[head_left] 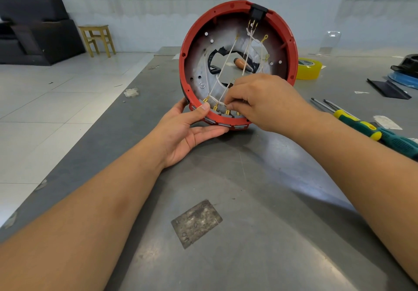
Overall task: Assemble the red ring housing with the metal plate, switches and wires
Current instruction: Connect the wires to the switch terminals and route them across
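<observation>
Housing: you stand the red ring housing (237,14) on edge on the grey counter (226,177), its open side facing you.
Writing: a small round stamped mark on the metal plate (201,64) is too small to read; print on the yellow tape roll (308,68) is also illegible.
Left grip: your left hand (187,132) cradles the housing's lower rim, thumb curled over the red edge and fingers under it.
Right grip: your right hand (260,103) has its fingertips together, pinching a white wire (222,100) beside the brass terminals (216,107) at the lower rim.
Wires: more white wires run across the plate up to the black switch (257,11) at the top.
Counter: green-and-yellow screwdrivers (362,128) lie to your right.
</observation>
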Motion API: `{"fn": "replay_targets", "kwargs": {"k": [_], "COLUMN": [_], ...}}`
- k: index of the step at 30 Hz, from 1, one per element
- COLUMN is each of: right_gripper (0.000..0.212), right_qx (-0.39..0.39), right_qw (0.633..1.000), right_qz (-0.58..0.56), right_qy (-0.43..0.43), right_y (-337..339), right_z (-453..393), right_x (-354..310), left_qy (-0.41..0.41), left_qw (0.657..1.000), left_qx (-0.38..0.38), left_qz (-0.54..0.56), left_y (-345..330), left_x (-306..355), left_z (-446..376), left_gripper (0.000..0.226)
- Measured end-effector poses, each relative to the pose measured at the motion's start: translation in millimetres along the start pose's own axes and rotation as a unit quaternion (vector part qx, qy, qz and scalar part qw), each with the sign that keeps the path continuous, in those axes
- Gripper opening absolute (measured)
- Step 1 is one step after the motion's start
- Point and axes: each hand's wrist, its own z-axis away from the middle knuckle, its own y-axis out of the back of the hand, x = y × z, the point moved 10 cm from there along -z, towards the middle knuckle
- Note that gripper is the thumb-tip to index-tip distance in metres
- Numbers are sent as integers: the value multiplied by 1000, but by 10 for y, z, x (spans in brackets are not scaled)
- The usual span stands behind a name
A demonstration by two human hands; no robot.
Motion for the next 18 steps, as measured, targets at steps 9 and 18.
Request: {"fn": "replay_targets", "kwargs": {"k": [9,18], "right_gripper": [27,46], "right_qx": [25,172], "right_qw": [999,981], "right_qz": [23,92], "right_qy": [-3,-6], "right_y": [-45,-142], "right_z": [28,194], "right_x": [16,-209], "left_qy": [-9,-13], "left_qw": [1000,999], "left_qx": [10,39], "left_qz": [23,12], "left_y": [28,90], "left_x": [27,35], "left_z": [7,-24], "left_gripper": [76,64]}}
